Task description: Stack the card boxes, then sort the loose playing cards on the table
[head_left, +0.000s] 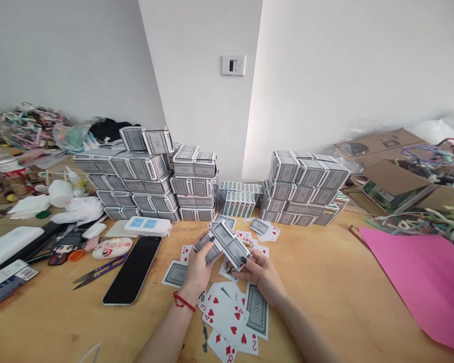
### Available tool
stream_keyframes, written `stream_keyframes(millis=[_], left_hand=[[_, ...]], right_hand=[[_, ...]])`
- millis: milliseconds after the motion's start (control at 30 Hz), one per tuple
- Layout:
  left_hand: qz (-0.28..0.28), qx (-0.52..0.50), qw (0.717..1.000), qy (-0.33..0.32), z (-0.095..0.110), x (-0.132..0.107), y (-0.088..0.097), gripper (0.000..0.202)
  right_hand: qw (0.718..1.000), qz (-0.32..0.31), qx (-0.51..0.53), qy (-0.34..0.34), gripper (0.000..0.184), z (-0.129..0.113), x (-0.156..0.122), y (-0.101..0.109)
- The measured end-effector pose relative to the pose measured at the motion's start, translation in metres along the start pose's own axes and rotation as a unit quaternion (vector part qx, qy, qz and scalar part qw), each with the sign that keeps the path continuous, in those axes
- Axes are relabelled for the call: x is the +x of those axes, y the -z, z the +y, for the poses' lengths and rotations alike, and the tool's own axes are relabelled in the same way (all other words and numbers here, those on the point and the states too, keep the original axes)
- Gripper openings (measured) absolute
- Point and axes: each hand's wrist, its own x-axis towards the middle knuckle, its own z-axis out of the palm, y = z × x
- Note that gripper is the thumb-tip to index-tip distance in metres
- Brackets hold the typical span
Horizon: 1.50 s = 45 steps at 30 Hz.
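Both hands hold a small block of folded playing cards [231, 248], grey patterned backs outward, just above the wooden table. My left hand [200, 262], a red string bracelet at its wrist, is closed around the left side, thumb on top. My right hand [263, 272] pinches the block's right lower corner between thumb and fingers. Underneath and nearer me lie loose playing cards [224, 307], some face up with red hearts and diamonds, others back up. A face-down card [175, 274] rests left of my left hand. Fingers hide parts of the block.
Stacked folded-card blocks [136, 176] stand at the back left, with another stack [306, 186] back right. Card boxes [240, 199] sit between. A phone [132, 272], thread snips [98, 270] and clutter lie left. Pink paper [419, 287] and cardboard boxes [397, 186] are right.
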Motion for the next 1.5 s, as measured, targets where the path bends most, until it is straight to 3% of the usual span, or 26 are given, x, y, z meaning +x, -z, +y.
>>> stream_keyframes(millis=[133, 233, 333, 433, 600, 733, 1000, 1267, 1500], left_hand=[[-0.074, -0.042, 0.995, -0.052, 0.004, -0.002, 0.002, 0.039], [-0.133, -0.022, 0.991, -0.014, 0.004, -0.003, 0.004, 0.047], [-0.168, 0.029, 0.985, 0.024, 0.005, -0.004, 0.004, 0.048], [-0.154, 0.093, 0.983, 0.039, 0.003, -0.003, 0.003, 0.045], [-0.114, 0.158, 0.981, -0.013, -0.004, -0.001, 0.001, 0.034], [-0.125, 0.14, 0.982, 0.028, -0.005, 0.0, 0.003, 0.033], [-0.13, 0.122, 0.984, 0.02, -0.007, -0.001, 0.003, 0.039], [-0.108, 0.194, 0.973, -0.061, -0.019, 0.003, 0.003, 0.028], [-0.074, 0.177, 0.98, -0.055, -0.03, 0.013, 0.01, 0.029]], right_hand=[[0.994, 0.085, 0.006, 0.064, 0.029, 0.008, 0.008, 0.011], [0.982, 0.148, -0.01, 0.117, 0.02, 0.009, 0.012, 0.021], [0.976, 0.171, -0.051, 0.128, 0.02, 0.008, 0.013, 0.026], [0.97, 0.172, -0.113, 0.129, 0.022, 0.008, 0.012, 0.023], [0.962, 0.13, -0.196, 0.14, 0.024, 0.011, 0.011, 0.018], [0.961, 0.112, -0.228, 0.113, 0.026, 0.012, 0.01, 0.018], [0.954, 0.122, -0.248, 0.111, 0.029, 0.014, 0.01, 0.015], [0.939, 0.135, -0.296, 0.114, 0.033, 0.015, 0.012, 0.019], [0.967, 0.125, -0.205, 0.089, 0.05, 0.018, 0.014, 0.022]])
